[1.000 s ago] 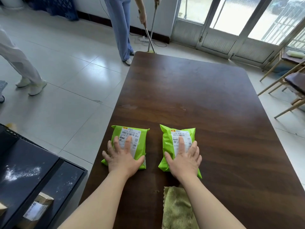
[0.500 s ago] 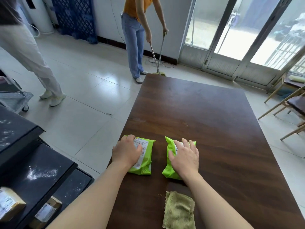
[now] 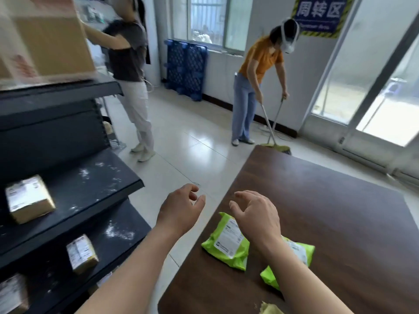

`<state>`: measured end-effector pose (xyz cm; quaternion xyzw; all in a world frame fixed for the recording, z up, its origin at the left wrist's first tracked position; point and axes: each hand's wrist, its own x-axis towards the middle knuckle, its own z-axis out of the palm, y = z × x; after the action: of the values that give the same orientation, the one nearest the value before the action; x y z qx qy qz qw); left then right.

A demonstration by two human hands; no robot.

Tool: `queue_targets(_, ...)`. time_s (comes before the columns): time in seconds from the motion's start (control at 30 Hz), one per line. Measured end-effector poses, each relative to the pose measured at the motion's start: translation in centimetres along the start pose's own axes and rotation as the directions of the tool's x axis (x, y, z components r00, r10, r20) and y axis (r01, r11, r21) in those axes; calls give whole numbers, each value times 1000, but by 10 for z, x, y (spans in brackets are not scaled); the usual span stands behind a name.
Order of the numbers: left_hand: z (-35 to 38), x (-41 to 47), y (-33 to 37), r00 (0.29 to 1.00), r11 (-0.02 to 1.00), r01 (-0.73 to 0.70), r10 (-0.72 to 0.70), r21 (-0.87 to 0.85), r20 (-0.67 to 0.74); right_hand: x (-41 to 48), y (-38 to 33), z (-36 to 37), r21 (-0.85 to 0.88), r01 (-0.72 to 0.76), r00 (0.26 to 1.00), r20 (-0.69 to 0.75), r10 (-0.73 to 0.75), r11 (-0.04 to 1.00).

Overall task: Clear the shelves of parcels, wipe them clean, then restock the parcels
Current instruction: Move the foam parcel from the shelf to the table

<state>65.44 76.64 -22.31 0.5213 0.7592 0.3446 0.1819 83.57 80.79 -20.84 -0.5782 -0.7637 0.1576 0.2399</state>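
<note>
Green plastic on dark wood: the first green parcel (image 3: 226,241) and the second green parcel (image 3: 299,250) lie side by side on the worktop (image 3: 328,211), and both hands have come off them. The left hand (image 3: 180,207) hangs over the floor and the right hand (image 3: 256,214) above the first pack. Each grip is slack, fingers half curled, holding nothing.

The head view has swung to the shelves (image 3: 95,177), so this load looks delivered. More clearing waits: a brown box (image 3: 29,199) and a lower box (image 3: 81,253) sit on dusty boards. A person (image 3: 129,64) stands at the shelf end; a sweeper (image 3: 256,75) works beyond.
</note>
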Motion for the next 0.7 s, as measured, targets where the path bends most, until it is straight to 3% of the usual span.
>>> queue_targets(0.23, -99, -28, -24, 981, 998, 70, -71, -12, -182, -2, -93, -1, 37, 192, 980, 40, -194, 981)
queue_targets(0.7, -307, -136, -102, 823, 982, 187, -170, -25, -541, -66, -307, 29, 174, 508, 844, 97, -528, 844)
